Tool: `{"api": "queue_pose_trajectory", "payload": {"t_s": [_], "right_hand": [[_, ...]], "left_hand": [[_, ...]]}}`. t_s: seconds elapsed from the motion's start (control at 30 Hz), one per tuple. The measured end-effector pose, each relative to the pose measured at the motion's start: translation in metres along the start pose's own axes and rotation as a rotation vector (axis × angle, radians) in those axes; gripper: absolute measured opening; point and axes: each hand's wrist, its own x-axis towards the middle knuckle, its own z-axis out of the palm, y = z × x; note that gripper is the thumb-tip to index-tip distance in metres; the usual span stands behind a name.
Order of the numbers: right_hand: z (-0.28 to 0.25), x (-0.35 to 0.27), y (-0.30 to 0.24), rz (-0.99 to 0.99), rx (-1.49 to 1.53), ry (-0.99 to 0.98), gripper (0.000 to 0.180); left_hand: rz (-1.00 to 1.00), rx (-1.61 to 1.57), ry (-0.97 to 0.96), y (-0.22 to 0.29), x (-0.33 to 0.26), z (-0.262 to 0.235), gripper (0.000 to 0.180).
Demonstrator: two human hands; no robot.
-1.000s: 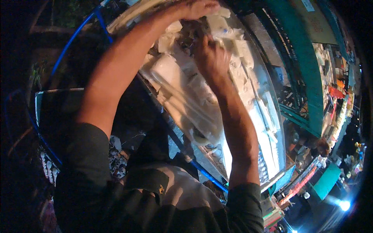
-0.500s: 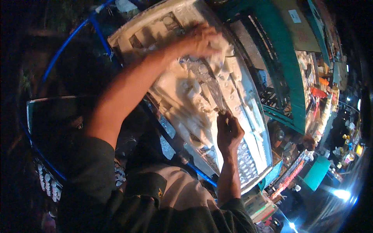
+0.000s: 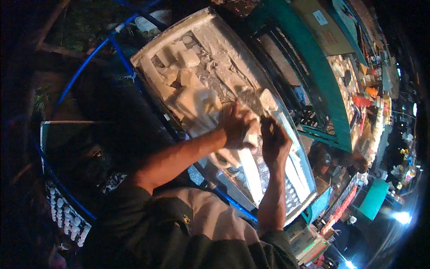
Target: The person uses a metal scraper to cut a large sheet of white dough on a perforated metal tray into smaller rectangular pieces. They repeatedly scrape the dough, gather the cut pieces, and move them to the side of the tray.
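A long tray (image 3: 142, 71) with a pale rim lies tilted before me, heaped with soft-looking cream-coloured blocks (image 3: 188, 57) and broken bits whose kind I cannot make out. My left hand (image 3: 238, 126) is closed around a pale chunk (image 3: 251, 141) over the middle of the tray. Just to its right, almost touching, my right hand (image 3: 274, 138) is closed on the near end of a grey, flat, blade-like tool (image 3: 252, 99). The tool points away over the tray and is smeared by motion; its handle is hidden in my fist.
Blue bars (image 3: 85, 74) run along the left side. A dark green frame (image 3: 333, 107) stands to the right, under a cardboard box (image 3: 320, 29). Farther right are stall goods and a bright lamp (image 3: 402, 218). Strings of white pieces (image 3: 60, 210) hang at lower left.
My left hand has come down from the far part of the tray to beside my right hand. The blade-like tool now looks shorter. My right hand has shifted slightly right in the picture.
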Motion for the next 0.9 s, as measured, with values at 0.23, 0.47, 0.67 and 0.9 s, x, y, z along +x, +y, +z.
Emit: {"api": "queue_pose_trajectory", "payload": {"t_s": [0.23, 0.47, 0.67, 0.9], "right_hand": [[0.022, 0.07, -0.002, -0.333, -0.218, 0.047, 0.027], [0.086, 0.094, -0.004, -0.247, -0.48, -0.155, 0.035], [0.099, 0.102, 0.0, -0.432, -0.496, -0.202, 0.041], [0.173, 0.172, 0.036, -0.662, -0.276, 0.067, 0.033]], "left_hand": [[-0.231, 0.248, 0.218, -0.104, 0.043, 0.006, 0.104], [-0.292, 0.313, 0.299, -0.08, -0.025, 0.027, 0.087], [0.211, 0.154, 0.618, -0.114, 0.014, 0.025, 0.064], [-0.21, 0.41, 0.33, -0.107, 0.032, -0.032, 0.052]]}}
